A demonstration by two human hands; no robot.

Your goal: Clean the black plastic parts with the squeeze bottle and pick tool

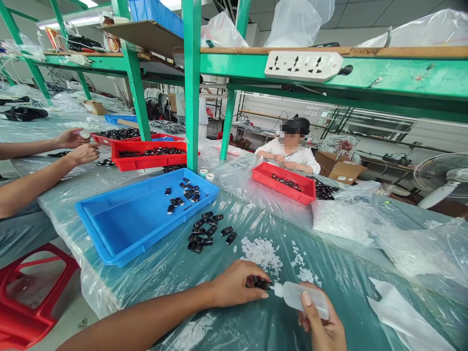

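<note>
Bottle (302,296) — right hand (323,327), black part (258,282) — left hand (237,285)

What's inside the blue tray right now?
In the blue tray, a few small black parts lie near the far corner; the remaining floor shows bare. Its near wall hides a thin strip.
</note>
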